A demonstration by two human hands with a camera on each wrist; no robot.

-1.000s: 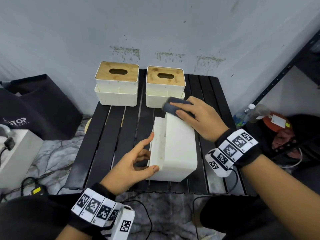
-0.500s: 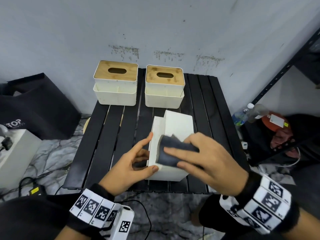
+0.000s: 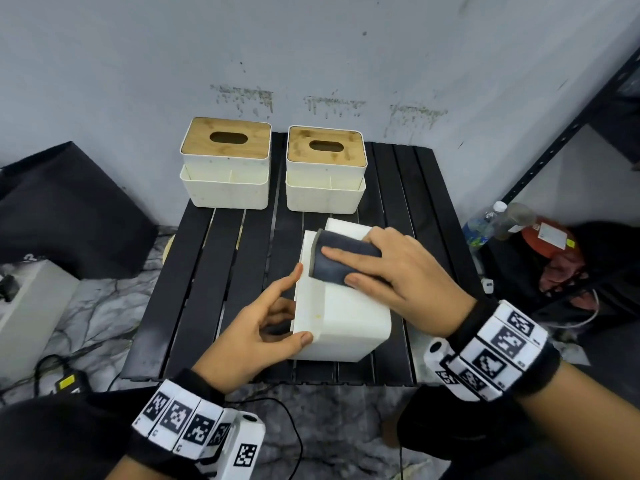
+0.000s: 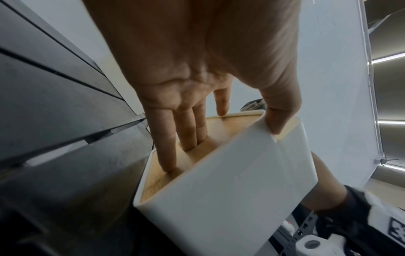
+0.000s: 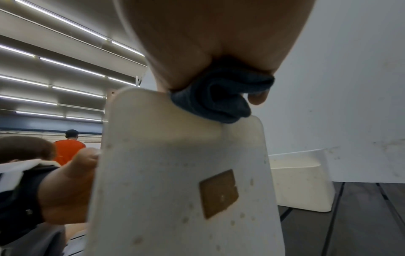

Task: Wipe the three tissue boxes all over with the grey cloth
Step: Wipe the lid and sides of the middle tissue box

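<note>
A: Left to right?
B: The left hand [image 3: 254, 332] grips the tipped tissue box [image 3: 346, 317] at its left, near corner, fingers in the lid slot. The right hand [image 3: 403, 271] presses the grey cloth [image 3: 341, 259] onto the upturned face's far end.
A: Next stroke?
B: Probably along the box's long axis, toward the desk's [image 3: 214, 271] near edge; two boxes [image 3: 225, 164] stand behind.

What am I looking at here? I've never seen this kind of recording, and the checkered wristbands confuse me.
No machine: a person wears cameras on the head and on both wrists, with marker bands. The head view looks down at a black slatted table. The left hand steadies a white tissue box lying on its side; the left wrist view shows its fingers on the wooden lid. The right hand presses a grey cloth on it, seen bunched in the right wrist view. Two more tissue boxes stand upright behind.
</note>
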